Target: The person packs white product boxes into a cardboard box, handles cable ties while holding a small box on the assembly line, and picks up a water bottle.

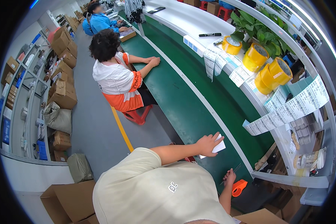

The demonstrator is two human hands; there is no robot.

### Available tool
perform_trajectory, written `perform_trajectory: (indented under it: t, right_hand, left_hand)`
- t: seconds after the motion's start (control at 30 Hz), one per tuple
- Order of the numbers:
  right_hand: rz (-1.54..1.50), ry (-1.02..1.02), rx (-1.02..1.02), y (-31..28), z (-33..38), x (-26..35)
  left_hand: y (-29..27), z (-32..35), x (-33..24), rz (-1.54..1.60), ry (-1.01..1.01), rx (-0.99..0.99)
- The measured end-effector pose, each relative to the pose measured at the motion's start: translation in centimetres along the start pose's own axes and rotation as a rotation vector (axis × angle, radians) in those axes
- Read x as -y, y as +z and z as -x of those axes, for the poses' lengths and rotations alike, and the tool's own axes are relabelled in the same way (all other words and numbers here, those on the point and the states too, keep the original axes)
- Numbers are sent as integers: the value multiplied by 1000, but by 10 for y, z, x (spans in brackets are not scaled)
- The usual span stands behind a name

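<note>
My left hand [208, 144] reaches over the green work surface with its fingers bent over a small flat white box [219, 147]. White shows on both sides of the hand, and its palm hides the middle of the box. Lower and to the right, my right hand [229, 177] is closed around thin metal tweezers [236, 168], whose narrow prongs point away from me. Just beside that hand lies an orange tape dispenser [239, 187].
A long green bench [175, 99] runs away from me, with a person in white and orange seated along it. The white shelf on the right bears yellow tape rolls [256, 58], a label strip [287, 111] and a plant [263, 28]. Cardboard boxes [63, 93] line the left.
</note>
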State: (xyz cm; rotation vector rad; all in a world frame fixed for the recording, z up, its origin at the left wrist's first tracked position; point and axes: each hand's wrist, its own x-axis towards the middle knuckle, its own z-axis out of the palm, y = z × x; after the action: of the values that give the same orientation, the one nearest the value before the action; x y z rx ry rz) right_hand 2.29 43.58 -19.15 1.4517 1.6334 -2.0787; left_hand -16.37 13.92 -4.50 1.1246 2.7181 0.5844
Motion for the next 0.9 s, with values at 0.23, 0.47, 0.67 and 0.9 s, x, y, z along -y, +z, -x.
perform_trajectory:
  t: [0.23,0.47,0.67,0.9]
  right_hand:
    - [43,-64,-96,0,-4,-6]
    - [-23,-43,-29,-11,-14,-12]
    - [-1,-65,43,-16,-10,-2]
    - [14,-122,48,-20,3,19]
  left_hand:
    - [1,0,1,0,-7,-9]
    - [2,0,0,4,-4,-11]
    - [3,0,1,4,2,-26]
    - [0,1,0,13,-1,-20]
